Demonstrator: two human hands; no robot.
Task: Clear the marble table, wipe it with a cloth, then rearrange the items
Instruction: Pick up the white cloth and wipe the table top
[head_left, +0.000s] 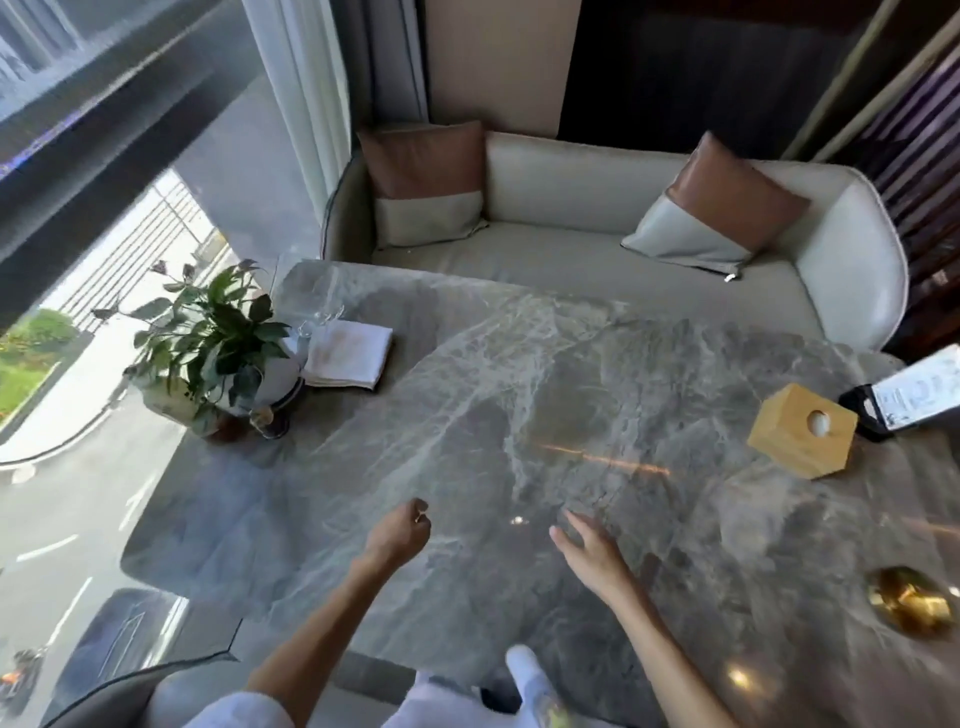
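The grey marble table (519, 415) fills the middle of the head view. My left hand (400, 532) hovers over its near part, fingers curled shut with nothing in them. My right hand (589, 551) is beside it, fingers spread, holding nothing. A folded white cloth (348, 353) lies at the far left, next to a potted plant (218, 338) with clear glasses (322, 317) behind it. A wooden tissue box (802, 428) stands at the right, and a black menu holder (909, 395) stands beyond it.
A cream sofa (597, 249) with two brown-and-white cushions runs along the table's far side. A gold round fitting (911, 603) sits at the near right of the table. A large window (104, 260) lies to the left. A chair edge (130, 686) shows at bottom left.
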